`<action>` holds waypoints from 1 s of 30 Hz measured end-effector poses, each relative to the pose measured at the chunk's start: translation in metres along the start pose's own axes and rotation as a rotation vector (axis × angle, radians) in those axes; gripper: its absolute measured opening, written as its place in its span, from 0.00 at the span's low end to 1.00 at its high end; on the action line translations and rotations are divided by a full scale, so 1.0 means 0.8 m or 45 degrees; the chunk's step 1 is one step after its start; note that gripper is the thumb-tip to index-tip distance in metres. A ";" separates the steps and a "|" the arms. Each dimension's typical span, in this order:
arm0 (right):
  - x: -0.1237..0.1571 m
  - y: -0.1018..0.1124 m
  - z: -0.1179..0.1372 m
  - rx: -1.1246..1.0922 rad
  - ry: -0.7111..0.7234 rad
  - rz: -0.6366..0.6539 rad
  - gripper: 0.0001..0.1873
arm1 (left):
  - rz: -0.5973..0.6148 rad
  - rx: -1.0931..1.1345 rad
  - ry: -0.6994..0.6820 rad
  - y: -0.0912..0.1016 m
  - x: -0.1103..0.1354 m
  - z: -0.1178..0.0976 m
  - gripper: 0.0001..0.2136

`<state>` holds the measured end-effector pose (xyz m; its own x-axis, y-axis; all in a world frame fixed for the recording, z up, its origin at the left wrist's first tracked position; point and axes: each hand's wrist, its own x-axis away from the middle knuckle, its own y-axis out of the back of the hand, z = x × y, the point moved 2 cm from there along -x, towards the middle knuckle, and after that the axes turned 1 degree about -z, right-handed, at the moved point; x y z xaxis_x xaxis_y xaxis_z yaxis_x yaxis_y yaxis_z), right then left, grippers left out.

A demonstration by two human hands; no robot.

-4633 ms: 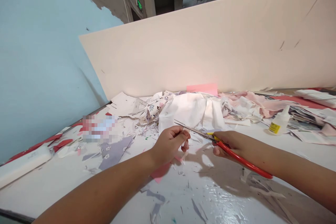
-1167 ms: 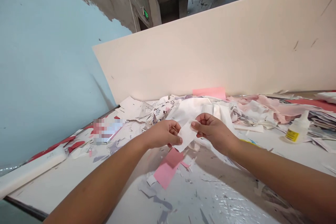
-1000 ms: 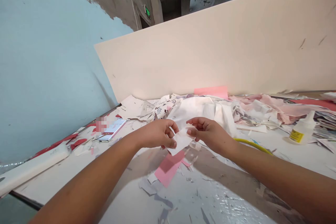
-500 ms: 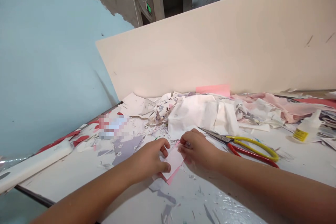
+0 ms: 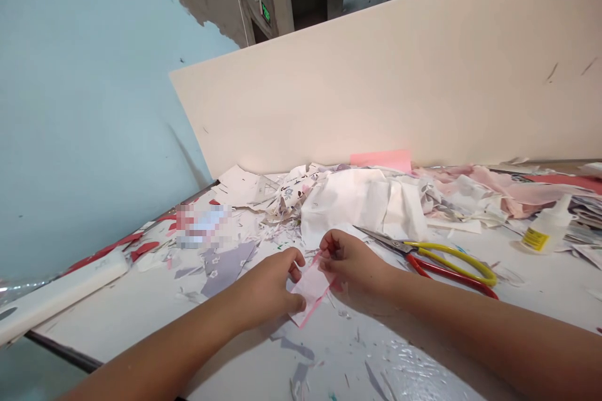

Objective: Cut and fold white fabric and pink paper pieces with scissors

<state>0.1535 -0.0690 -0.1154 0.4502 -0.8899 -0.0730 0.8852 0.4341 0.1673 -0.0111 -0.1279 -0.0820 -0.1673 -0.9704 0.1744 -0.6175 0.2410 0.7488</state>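
A small white sheet of paper (image 5: 312, 288) lies over a pink sheet (image 5: 308, 316) on the table, pink showing along its edges. At its left side is my left hand (image 5: 270, 285), thumb resting on the paper's near-left corner, fingers curved and apart from the thumb. My right hand (image 5: 350, 260) pinches the far-right edge of the paper between thumb and curled fingers. Beyond my right wrist lie scissors (image 5: 409, 249) with one yellow and one red handle, blades pointing to the far left. The undersides of the fingers are partly hidden.
Crumpled white paper (image 5: 350, 197) and heaped scraps line the pale upright board (image 5: 376, 88). A glue bottle (image 5: 545, 229) with a yellow label stands at right. Patterned grey-purple paper (image 5: 228, 269) lies left of my hands. A long white object (image 5: 70, 294) sits along the table's left edge.
The white sheet now sits more squarely over the pink one, with a narrower pink strip at the near corner. My right fingers have shifted slightly. The left hand is nearly still.
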 end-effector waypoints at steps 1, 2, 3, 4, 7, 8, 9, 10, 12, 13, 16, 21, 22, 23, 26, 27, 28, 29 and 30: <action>-0.001 0.001 0.003 -0.060 0.026 0.032 0.09 | 0.020 0.044 0.014 0.000 -0.001 0.001 0.19; -0.003 0.003 0.006 -0.087 0.059 0.058 0.10 | 0.035 0.083 0.020 0.000 -0.002 0.003 0.19; -0.003 0.006 0.010 -0.094 0.089 0.074 0.10 | 0.051 0.113 0.022 0.000 -0.004 0.004 0.20; -0.004 0.008 0.013 -0.102 0.111 0.076 0.11 | 0.073 0.132 0.022 0.001 -0.005 0.006 0.20; -0.004 0.017 0.022 -0.178 0.119 0.075 0.12 | 0.135 0.118 0.003 0.005 -0.009 0.008 0.11; -0.004 0.020 0.024 -0.200 0.116 0.070 0.12 | 0.150 0.107 -0.010 0.007 -0.010 0.008 0.07; -0.003 0.022 0.026 -0.206 0.107 0.070 0.13 | 0.159 0.102 -0.021 0.010 -0.010 0.007 0.07; -0.002 0.025 0.029 -0.192 0.091 0.074 0.13 | 0.160 0.106 -0.029 0.013 -0.010 0.006 0.08; -0.001 0.031 0.033 -0.119 0.055 0.071 0.15 | 0.154 0.142 -0.024 0.018 -0.011 0.003 0.08; -0.001 0.034 0.036 -0.079 0.046 0.057 0.16 | 0.145 0.167 -0.015 0.021 -0.011 0.002 0.08; -0.002 0.044 0.044 -0.020 0.057 -0.027 0.15 | 0.143 0.241 0.006 0.027 -0.016 -0.002 0.08; -0.001 0.054 0.048 0.061 0.057 -0.063 0.10 | 0.057 0.312 -0.029 0.032 -0.031 -0.002 0.10; 0.000 0.056 0.048 0.077 0.056 -0.070 0.09 | 0.031 0.325 -0.037 0.032 -0.034 -0.002 0.10; 0.000 0.058 0.048 0.092 0.054 -0.069 0.09 | 0.013 0.338 -0.044 0.031 -0.037 -0.003 0.11; 0.001 0.064 0.047 0.133 0.061 -0.053 0.09 | 0.005 0.354 -0.081 0.027 -0.040 -0.004 0.11; 0.001 0.065 0.045 0.155 0.063 -0.043 0.09 | 0.018 0.344 -0.093 0.025 -0.040 -0.005 0.10; 0.001 0.067 0.043 0.181 0.061 -0.028 0.09 | 0.036 0.329 -0.100 0.023 -0.039 -0.005 0.10; 0.002 0.068 0.040 0.214 0.050 -0.004 0.08 | 0.068 0.310 -0.103 0.020 -0.038 -0.005 0.09; 0.003 0.069 0.036 0.254 0.028 0.032 0.08 | 0.105 0.291 -0.101 0.018 -0.036 -0.005 0.08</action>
<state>0.1998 -0.0514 -0.0781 0.4764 -0.8749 -0.0878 0.8338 0.4178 0.3609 -0.0121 -0.0969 -0.0739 -0.2785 -0.9450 0.1714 -0.7557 0.3257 0.5682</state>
